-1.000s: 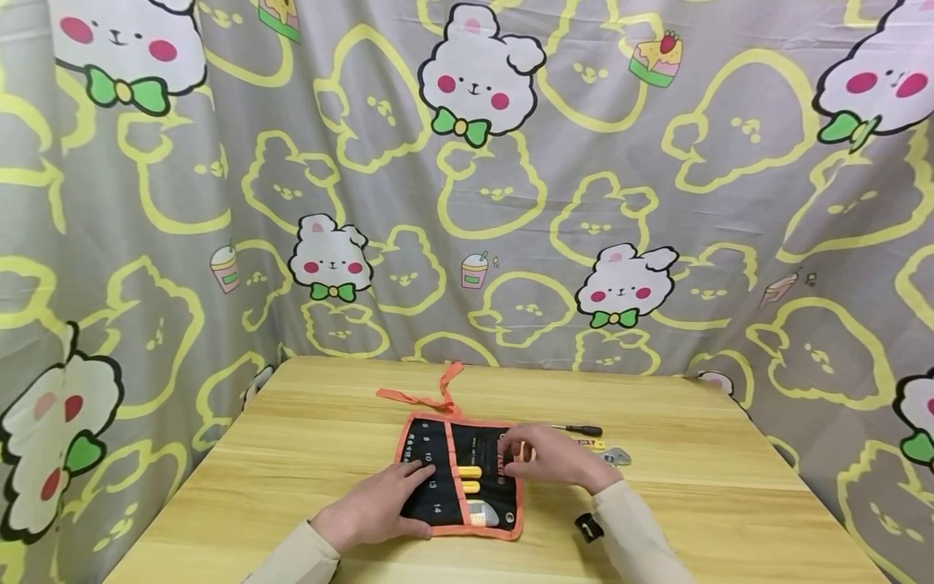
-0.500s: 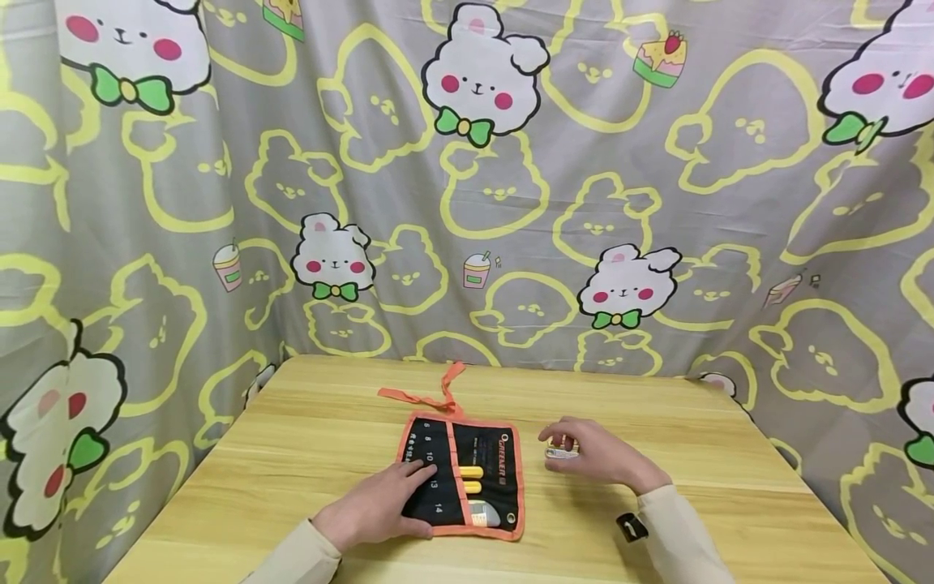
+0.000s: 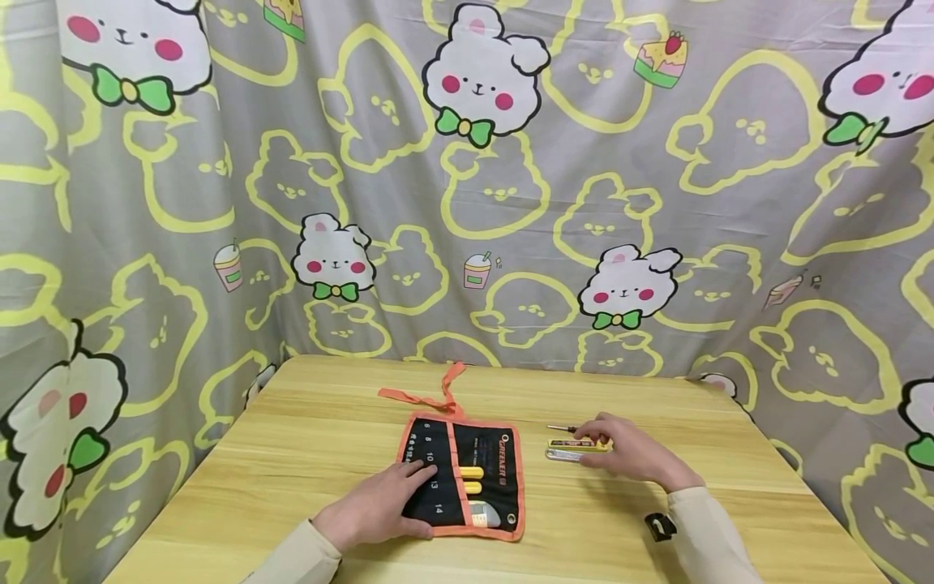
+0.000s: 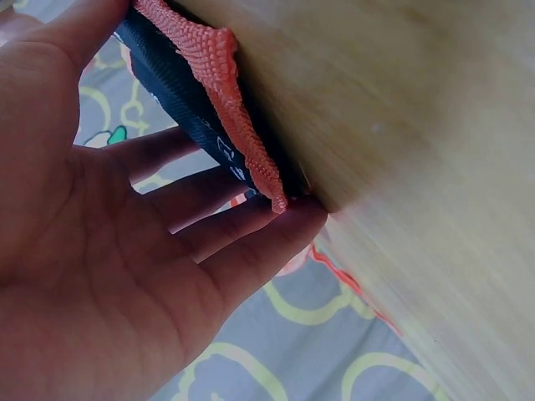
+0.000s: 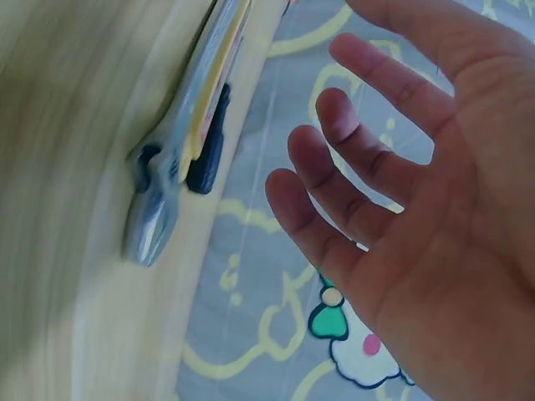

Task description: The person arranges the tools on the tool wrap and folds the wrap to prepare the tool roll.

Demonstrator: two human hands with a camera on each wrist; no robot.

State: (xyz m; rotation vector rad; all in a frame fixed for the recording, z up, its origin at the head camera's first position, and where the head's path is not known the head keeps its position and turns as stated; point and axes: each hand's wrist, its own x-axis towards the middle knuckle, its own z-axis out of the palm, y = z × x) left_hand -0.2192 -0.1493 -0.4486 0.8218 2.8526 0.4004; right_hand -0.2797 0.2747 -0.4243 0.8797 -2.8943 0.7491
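Rightward goes the right hand (image 3: 627,450) from the tool roll (image 3: 461,478), now fingers loose and spread over the wrench (image 3: 569,451) right of centre, holding nothing. Left hand (image 3: 379,507) lies flat, fingers straight, on the roll's lower-left pockets. Beyond, a screwdriver (image 3: 563,428) rests on the table (image 3: 292,438).

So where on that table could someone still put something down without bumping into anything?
The wooden table is bare left of the tool roll, along the far edge behind its orange ties, and on the right side past the right hand. It is crowded between the roll and that hand, where a wrench and screwdriver lie.
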